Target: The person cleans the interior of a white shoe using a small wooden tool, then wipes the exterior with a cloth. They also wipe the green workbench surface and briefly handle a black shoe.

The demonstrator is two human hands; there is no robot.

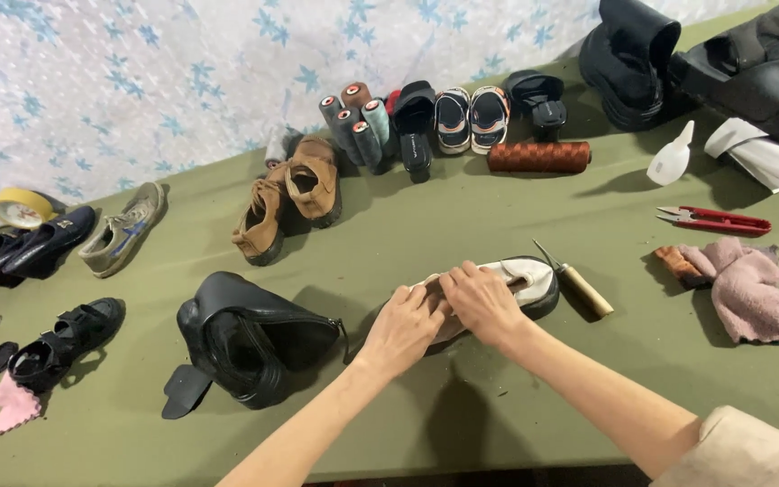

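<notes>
Hands first: both of yours are down on the white shoe [520,278] lying on its side in the middle of the green counter [462,406]. Your left hand [405,326] comes in from lower left, forearm angled up across the counter, palm down, fingers curled over the heel end and pressing on it. Your right hand [482,302] reaches in from the lower right corner, wrist bent, fingers closed down on the shoe's upper edge right next to the left one, so the two hands are touching and overlap a bit. Only the toe end of the shoe with its dark sole pokes out past your knuckles. Just beside that toe sits an awl with a wooden handle [579,284], tip pointing away from you. Left of your left hand there's a black boot [250,338] flopped open, near but not touching. Off to the right, a pink rag [746,289] and red thread snips [712,219] lie well apart from the shoe.
</notes>
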